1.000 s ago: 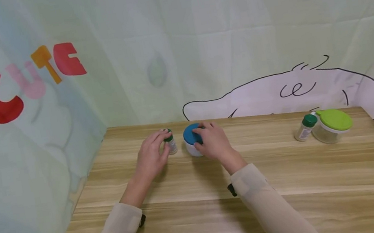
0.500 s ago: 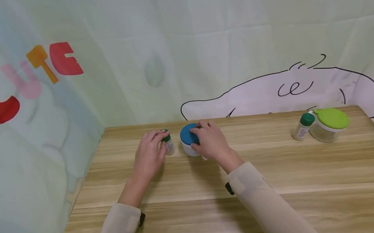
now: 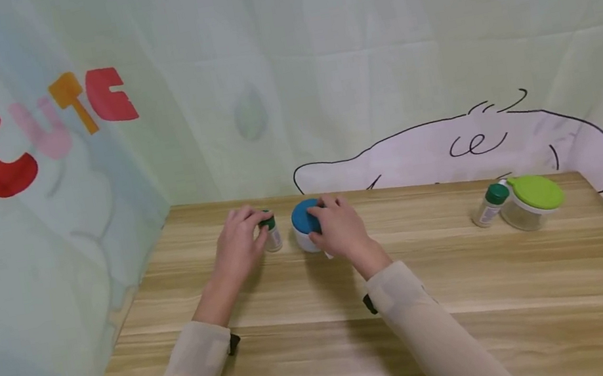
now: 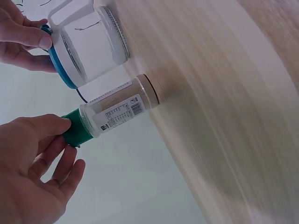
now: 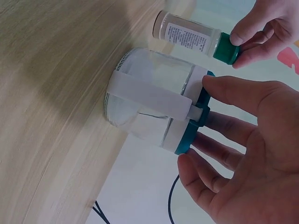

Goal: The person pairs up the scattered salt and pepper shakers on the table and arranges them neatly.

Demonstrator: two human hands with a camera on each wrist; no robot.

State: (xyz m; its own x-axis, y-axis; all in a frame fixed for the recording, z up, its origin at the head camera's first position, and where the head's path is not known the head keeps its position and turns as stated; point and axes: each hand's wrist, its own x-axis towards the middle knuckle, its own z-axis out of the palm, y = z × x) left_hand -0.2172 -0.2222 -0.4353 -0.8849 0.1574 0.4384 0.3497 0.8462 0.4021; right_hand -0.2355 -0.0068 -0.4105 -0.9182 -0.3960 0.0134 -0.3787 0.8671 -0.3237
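Observation:
My left hand (image 3: pixel 236 245) pinches the green cap (image 4: pixel 78 128) of a small spice shaker (image 4: pixel 119 107) between thumb and fingers. This clear bottle has a printed label and pale brown contents, and it stands upright on the table. Just to its right is a short glass jar (image 5: pixel 149 93) with a blue lid (image 3: pixel 303 215), a white collar and a white side handle (image 5: pixel 145 93). My right hand (image 3: pixel 341 228) grips the lid's rim, thumb on one side and fingers on the other. Part of the lid is hidden under that hand in the head view.
Farther right on the wooden table (image 3: pixel 445 297) stand a second green-capped shaker (image 3: pixel 490 206) and a glass jar with a green lid (image 3: pixel 538 192), close together. A printed cloth backdrop (image 3: pixel 203 98) rises behind the table and along its left side.
The left hand's fingers have shifted slightly at the shaker's cap. A white edge now shows below the right hand by the jar. The head view has shifted a little; the right-hand containers stay put.

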